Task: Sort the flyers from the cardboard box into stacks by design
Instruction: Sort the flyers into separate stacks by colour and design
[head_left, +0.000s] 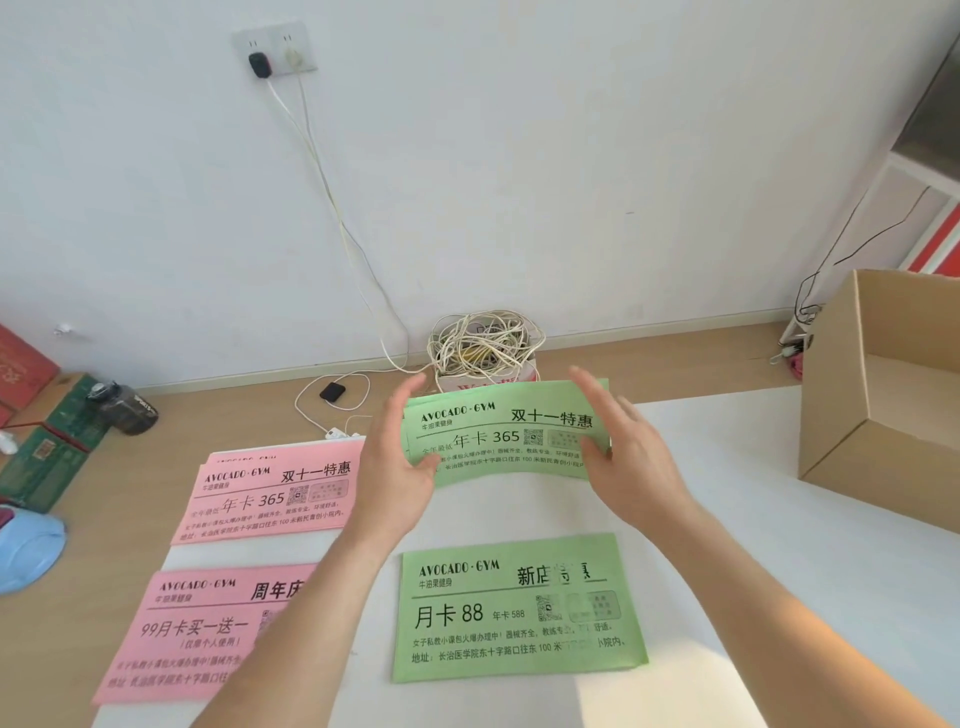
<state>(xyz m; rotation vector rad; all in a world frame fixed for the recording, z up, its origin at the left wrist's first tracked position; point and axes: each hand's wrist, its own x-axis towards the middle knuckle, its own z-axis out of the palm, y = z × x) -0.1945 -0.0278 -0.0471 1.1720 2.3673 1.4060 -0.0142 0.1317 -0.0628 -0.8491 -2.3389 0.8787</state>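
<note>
Flyers (506, 436), green, btwn hands | L hand (395, 467) pinches left edge; R hand (631, 457) pinches right edge

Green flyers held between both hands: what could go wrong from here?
1. The green 365 flyers, held by the left hand and right hand, bow and their edges are offset; a sheet might slip out.
2. The green 88 stack lies on the table nearer the person, in the same colour, so they could land on the wrong design.
3. The left forearm crosses over the pink anniversary stack and might shift it.
</note>
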